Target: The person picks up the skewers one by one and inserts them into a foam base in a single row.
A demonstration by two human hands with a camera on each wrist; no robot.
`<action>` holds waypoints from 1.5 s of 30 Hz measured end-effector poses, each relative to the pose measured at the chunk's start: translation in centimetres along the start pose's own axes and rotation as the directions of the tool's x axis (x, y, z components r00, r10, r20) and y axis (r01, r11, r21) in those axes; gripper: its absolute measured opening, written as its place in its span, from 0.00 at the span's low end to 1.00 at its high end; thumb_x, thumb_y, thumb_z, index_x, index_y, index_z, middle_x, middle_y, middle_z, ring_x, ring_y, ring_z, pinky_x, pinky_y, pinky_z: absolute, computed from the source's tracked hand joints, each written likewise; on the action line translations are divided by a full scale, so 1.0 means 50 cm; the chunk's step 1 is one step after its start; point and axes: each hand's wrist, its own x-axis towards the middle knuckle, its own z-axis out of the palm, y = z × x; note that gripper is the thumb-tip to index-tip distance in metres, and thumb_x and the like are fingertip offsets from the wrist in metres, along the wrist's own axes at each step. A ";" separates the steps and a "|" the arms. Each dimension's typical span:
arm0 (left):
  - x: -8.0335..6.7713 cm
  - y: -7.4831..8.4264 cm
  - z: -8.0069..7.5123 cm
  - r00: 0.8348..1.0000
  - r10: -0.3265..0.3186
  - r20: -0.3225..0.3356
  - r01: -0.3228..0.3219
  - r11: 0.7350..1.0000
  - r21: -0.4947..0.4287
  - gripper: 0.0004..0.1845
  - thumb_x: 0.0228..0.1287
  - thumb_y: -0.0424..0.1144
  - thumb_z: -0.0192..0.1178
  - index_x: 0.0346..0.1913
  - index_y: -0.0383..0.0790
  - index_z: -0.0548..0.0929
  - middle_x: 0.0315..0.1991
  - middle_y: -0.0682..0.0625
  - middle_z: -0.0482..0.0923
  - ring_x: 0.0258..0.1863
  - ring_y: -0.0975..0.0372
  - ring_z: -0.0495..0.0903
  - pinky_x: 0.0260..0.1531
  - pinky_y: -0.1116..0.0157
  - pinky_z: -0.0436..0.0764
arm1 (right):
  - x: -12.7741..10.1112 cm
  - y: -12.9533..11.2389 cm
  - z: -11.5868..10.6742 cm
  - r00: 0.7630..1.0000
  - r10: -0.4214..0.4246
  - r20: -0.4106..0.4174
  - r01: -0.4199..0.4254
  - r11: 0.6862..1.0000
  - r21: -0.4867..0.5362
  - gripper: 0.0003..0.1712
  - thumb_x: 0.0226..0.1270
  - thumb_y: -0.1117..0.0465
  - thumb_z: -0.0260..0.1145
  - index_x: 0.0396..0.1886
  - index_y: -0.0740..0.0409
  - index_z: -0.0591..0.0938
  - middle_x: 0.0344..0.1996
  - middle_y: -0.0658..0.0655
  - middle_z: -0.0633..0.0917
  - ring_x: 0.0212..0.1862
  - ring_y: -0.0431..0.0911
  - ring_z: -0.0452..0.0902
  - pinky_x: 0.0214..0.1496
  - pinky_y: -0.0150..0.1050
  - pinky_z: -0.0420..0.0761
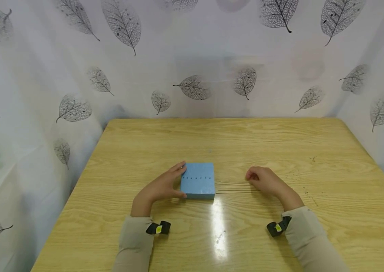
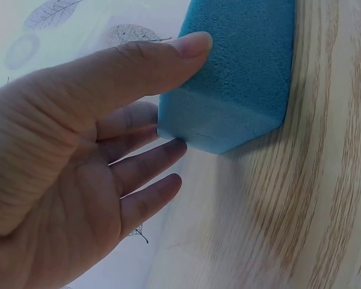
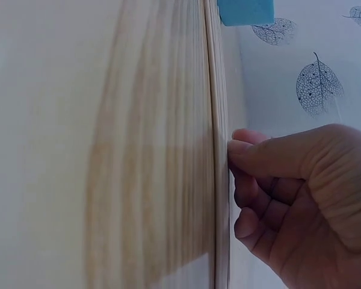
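Blue foam block (image 1: 197, 180) sits mid-tabletop (image 1: 280, 143), looks light, soft, dentable. Left hand (image 1: 163, 186) at its 9 o'clock side, thumb and fingers bracing the near and far edges; grip the sides, gently. Right hand (image 1: 264, 180) at 3 o'clock pinches thin sticks (image 1: 231, 186), fingers curled.

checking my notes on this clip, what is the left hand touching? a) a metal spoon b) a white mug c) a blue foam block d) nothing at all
c: the left hand has thumb and fingers against the side of the blue foam block on the wooden table, as the left wrist view also shows.
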 end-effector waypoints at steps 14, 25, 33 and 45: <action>-0.002 0.001 0.005 1.000 -0.005 -0.007 0.005 1.000 0.000 0.48 0.48 0.43 0.68 0.69 0.36 0.51 0.71 0.48 0.41 0.69 0.57 0.44 0.64 0.56 0.54 | -0.004 0.000 -0.002 0.998 -0.059 0.025 0.059 0.998 0.004 0.08 0.56 0.73 0.57 0.30 0.59 0.78 0.27 0.50 0.78 0.30 0.40 0.70 0.32 0.36 0.73; -0.002 -0.001 0.007 1.000 0.006 -0.022 -0.006 1.000 0.009 0.48 0.48 0.43 0.68 0.69 0.36 0.52 0.71 0.47 0.42 0.69 0.56 0.45 0.64 0.56 0.55 | -0.006 -0.001 -0.008 0.997 -0.028 -0.073 0.024 0.998 -0.060 0.05 0.60 0.70 0.58 0.32 0.60 0.80 0.32 0.55 0.81 0.37 0.49 0.76 0.40 0.45 0.76; -0.001 -0.005 0.009 1.000 0.010 -0.029 -0.009 1.000 0.017 0.48 0.48 0.44 0.68 0.69 0.36 0.52 0.71 0.48 0.42 0.69 0.57 0.45 0.64 0.57 0.55 | -0.008 -0.020 -0.021 0.984 -0.089 -0.155 0.079 0.995 -0.066 0.07 0.61 0.73 0.55 0.33 0.65 0.79 0.32 0.58 0.79 0.38 0.51 0.75 0.39 0.45 0.77; -0.002 -0.004 0.009 1.000 0.005 -0.028 -0.004 1.000 0.012 0.48 0.48 0.45 0.68 0.69 0.36 0.52 0.71 0.48 0.42 0.69 0.57 0.45 0.64 0.57 0.55 | -0.004 -0.072 -0.036 0.957 -0.148 -0.249 0.144 0.989 -0.034 0.05 0.65 0.66 0.56 0.35 0.64 0.77 0.29 0.52 0.75 0.30 0.41 0.68 0.30 0.35 0.72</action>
